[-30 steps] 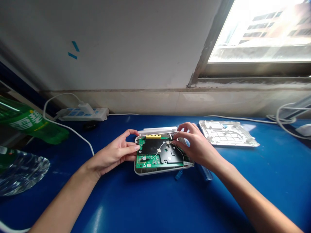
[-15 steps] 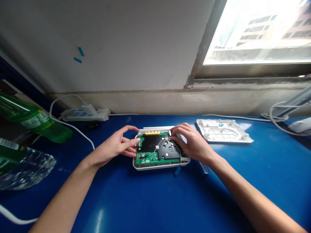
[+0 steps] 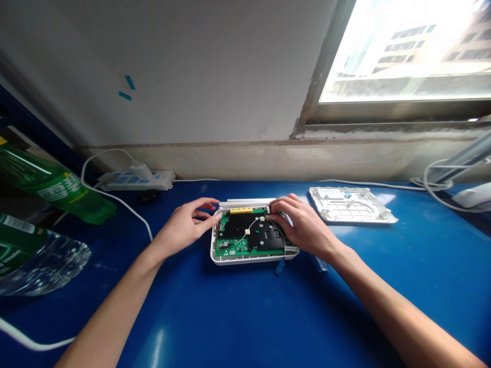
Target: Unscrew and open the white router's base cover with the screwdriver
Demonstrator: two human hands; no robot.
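An opened router [image 3: 251,240] lies on the blue table [image 3: 245,312]: a white lower shell holding a green circuit board with a black shield, a yellow port block and thin white wires. My left hand [image 3: 184,227] rests at its left edge, fingers curled and fingertips touching the shell's upper left corner. My right hand [image 3: 303,227] lies over its right side, fingers bent and pressing on the board near a white connector at the top. The router's far white strip [image 3: 249,201] shows just behind the board.
The router's detached white cover [image 3: 351,205] lies to the right. A white power strip [image 3: 134,180] with cable sits at the back left. Green plastic bottles [image 3: 53,186] and a clear bottle [image 3: 38,260] lie at the left. White cables [image 3: 441,186] coil at the far right.
The router has settled flatter on the table and slightly nearer the wall. My left fingers shifted from pinching its left edge to resting at its upper left corner.
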